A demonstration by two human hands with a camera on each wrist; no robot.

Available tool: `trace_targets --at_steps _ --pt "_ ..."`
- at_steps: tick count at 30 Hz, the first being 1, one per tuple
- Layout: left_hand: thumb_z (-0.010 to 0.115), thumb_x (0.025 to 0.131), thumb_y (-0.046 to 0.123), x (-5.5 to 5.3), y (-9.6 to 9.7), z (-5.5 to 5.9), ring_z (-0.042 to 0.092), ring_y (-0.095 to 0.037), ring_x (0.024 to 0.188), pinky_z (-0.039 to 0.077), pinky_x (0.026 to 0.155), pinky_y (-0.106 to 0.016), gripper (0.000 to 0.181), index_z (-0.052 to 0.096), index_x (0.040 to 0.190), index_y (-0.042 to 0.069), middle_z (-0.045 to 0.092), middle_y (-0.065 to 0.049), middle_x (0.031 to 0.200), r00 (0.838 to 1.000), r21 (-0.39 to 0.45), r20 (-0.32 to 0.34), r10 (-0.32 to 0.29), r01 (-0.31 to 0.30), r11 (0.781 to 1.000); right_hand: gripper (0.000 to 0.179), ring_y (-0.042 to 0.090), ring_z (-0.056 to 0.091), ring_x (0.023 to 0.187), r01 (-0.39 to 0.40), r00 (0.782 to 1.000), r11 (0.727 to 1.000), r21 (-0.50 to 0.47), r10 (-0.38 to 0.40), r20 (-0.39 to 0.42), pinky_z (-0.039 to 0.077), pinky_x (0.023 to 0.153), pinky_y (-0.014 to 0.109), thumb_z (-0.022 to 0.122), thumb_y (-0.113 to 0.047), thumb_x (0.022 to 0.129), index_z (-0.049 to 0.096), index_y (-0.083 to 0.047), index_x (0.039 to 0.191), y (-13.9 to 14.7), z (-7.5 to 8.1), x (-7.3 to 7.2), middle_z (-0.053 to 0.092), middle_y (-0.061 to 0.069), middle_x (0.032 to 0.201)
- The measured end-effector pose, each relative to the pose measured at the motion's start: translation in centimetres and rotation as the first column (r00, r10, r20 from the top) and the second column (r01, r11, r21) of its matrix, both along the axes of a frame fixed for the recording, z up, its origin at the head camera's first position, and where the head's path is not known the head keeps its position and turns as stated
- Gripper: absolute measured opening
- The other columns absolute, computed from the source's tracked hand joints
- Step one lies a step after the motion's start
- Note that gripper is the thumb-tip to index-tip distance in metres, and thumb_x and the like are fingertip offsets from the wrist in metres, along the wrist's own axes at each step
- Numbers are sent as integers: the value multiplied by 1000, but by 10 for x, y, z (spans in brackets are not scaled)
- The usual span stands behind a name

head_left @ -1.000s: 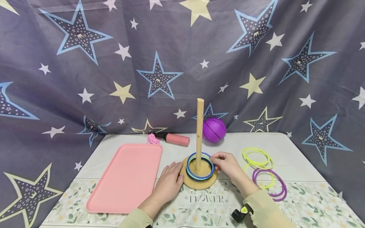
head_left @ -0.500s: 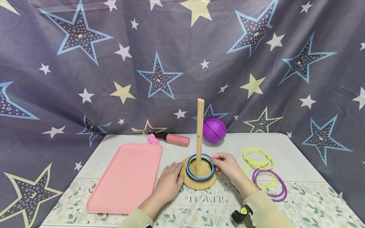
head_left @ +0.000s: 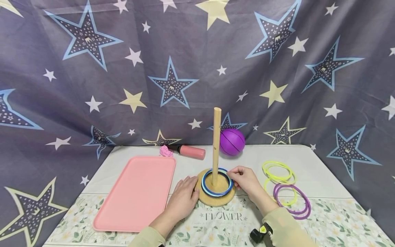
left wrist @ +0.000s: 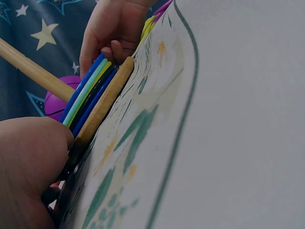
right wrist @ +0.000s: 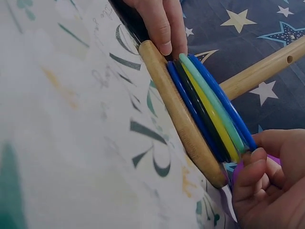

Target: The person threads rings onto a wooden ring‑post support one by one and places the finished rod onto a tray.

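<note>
In the head view, a wooden peg [head_left: 216, 144] stands upright on a round wooden base [head_left: 216, 201]. Several plastic rings circle the peg low down; the right wrist view shows mint [right wrist: 215, 98], yellow [right wrist: 209, 106] and dark ones among them. The topmost is a blue ring [right wrist: 238, 119], and my right hand [head_left: 246, 179] pinches its right side between thumb and fingertips. My left hand [head_left: 183, 196] rests at the base's left edge, fingers extended and palm down.
To the left lies a pink tray [head_left: 139, 192]. Behind are a pink pump [head_left: 192, 152], a crumpled pink item [head_left: 166, 151] and a purple ball [head_left: 232, 142]. Yellow rings [head_left: 279, 179] and purple rings [head_left: 305, 202] lie at the right. A starry curtain [head_left: 185, 41] hangs behind the table.
The blue ring in my right hand has sunk slightly and sits closer over the rings beneath it. My left hand stays in the same place.
</note>
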State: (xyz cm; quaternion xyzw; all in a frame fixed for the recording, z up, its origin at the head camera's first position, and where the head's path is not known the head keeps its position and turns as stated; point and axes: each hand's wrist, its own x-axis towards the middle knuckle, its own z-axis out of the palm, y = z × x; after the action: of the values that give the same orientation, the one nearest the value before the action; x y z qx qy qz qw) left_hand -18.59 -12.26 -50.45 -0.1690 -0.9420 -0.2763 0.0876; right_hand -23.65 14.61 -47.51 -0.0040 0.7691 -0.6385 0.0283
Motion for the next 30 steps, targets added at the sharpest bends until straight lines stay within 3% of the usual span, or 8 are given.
trace_targets --at_steps 20,30 --pt "58 114 16 -1 -2 3 44 -45 156 25 132 -64 50 54 157 -7 56 -24 160 1000 -3 6 5 -5 1000 26 13 58 63 -13 1000 1000 18 14 -16 51 50 23 79 -18 104 73 5 113 2 1 -6 64 4 77" --pt "57 114 18 1 -1 2 43 -43 157 23 133 -63 51 53 159 -6 55 -22 162 1000 -3 24 5 -5 1000 27 12 61 66 41 999 999 13 -41 -20 55 56 22 80 -17 104 72 6 117 26 21 -8 66 5 81"
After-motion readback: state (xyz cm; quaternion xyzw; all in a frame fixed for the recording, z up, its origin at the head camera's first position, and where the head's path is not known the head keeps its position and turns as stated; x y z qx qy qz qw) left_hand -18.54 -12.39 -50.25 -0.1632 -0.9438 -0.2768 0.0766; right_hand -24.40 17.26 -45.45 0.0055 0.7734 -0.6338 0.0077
